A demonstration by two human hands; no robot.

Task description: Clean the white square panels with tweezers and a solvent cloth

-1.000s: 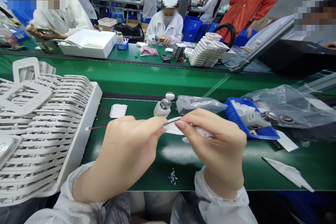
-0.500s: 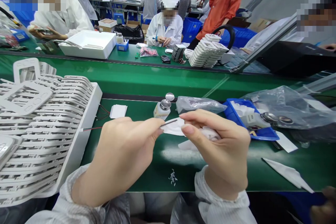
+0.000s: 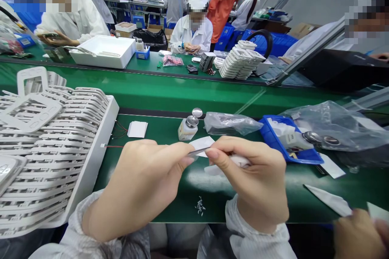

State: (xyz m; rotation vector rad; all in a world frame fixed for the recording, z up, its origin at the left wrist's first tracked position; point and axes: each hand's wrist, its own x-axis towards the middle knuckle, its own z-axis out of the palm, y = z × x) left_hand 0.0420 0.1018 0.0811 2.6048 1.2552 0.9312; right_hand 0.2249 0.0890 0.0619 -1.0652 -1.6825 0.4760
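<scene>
My left hand (image 3: pixel 148 174) pinches one end of a thin, flat grey strip (image 3: pixel 199 151) between thumb and forefinger. From behind that hand a red wire (image 3: pixel 114 146) runs left to a small white connector. My right hand (image 3: pixel 249 174) is closed, with its thumb and fingertip on the strip's other end. A crumpled white cloth (image 3: pixel 241 160) is tucked under its curled fingers. Behind the strip lies a white sheet (image 3: pixel 202 143) on the green table. Most of what my left hand holds is hidden by its fingers.
To the left, a white tray (image 3: pixel 112 113) holds stacked white plastic frames. A dispenser bottle (image 3: pixel 187 129), clear bag (image 3: pixel 234 123) and blue bin (image 3: pixel 306 160) stand behind my hands. Tiny white scraps (image 3: pixel 199 206) lie in front. Another person's blurred hand (image 3: pixel 358 234) is at lower right.
My right fingertips have moved left and down onto the strip's free end. The wire's connector has shifted right. Another person's hand has come further in at lower right, by the folded white cloth.
</scene>
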